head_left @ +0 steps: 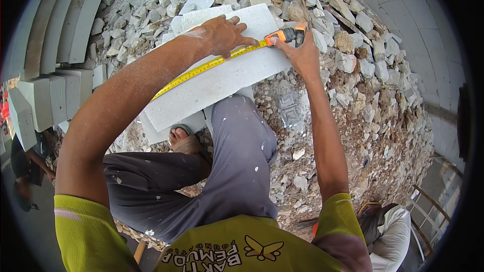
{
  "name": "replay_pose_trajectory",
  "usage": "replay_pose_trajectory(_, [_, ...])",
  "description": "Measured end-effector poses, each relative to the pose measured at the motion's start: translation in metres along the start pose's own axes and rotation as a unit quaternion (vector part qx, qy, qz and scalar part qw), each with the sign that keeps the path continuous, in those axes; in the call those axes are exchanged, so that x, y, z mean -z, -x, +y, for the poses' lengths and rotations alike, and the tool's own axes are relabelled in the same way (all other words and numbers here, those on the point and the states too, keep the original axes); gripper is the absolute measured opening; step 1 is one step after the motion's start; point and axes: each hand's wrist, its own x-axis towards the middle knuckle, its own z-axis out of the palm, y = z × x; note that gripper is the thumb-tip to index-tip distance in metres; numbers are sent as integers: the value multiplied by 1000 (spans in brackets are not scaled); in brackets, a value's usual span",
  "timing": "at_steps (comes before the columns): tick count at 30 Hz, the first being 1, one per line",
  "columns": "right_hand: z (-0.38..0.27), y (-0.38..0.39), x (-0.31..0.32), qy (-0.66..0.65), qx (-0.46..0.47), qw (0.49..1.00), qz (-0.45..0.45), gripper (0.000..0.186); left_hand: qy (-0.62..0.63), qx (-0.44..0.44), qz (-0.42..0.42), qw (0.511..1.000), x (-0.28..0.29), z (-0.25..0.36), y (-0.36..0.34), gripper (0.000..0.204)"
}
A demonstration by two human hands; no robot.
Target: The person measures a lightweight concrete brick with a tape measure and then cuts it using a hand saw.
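Note:
A pale lightweight block (210, 86) lies across the top of other pale slabs, with a yellow tape (193, 72) stretched lengthwise over it. My left hand (224, 35) lies spread at the far side of the block, thumb and fingertips at the tape. My right hand (302, 53) grips an orange and black tape measure case (280, 37) at the block's right end, with the yellow tape running out of it toward the left. The tape's left end is hidden behind my left forearm.
Stacked grey blocks (35, 106) and long slabs (75, 20) stand at left. Broken rubble (363, 70) surrounds the work, below a curved block wall (418, 25). Part of another person (27, 171) shows at far left. A white sack (390, 231) and metal rods (426, 206) lie lower right.

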Motion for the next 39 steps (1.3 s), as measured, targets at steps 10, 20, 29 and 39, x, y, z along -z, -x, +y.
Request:
replay_pose_trajectory(10, [2, -2, -6, -6, -12, 1000, -13, 101, 0, 5, -16, 1000, -1, -2, -2, 86])
replay_pose_trajectory(20, [7, -2, -8, -27, -31, 999, -17, 107, 12, -1, 6, 1000, -5, -3, 0, 84])
replay_pose_trajectory(29, [9, -3, -11, -17, -27, 1000, -1, 106, 25, 14, 13, 999, -6, -3, 4, 81])
replay_pose_trajectory(39, [7, -2, -8, -27, -43, 999, -18, 110, 33, 0, -2, 999, -5, -4, 9, 72])
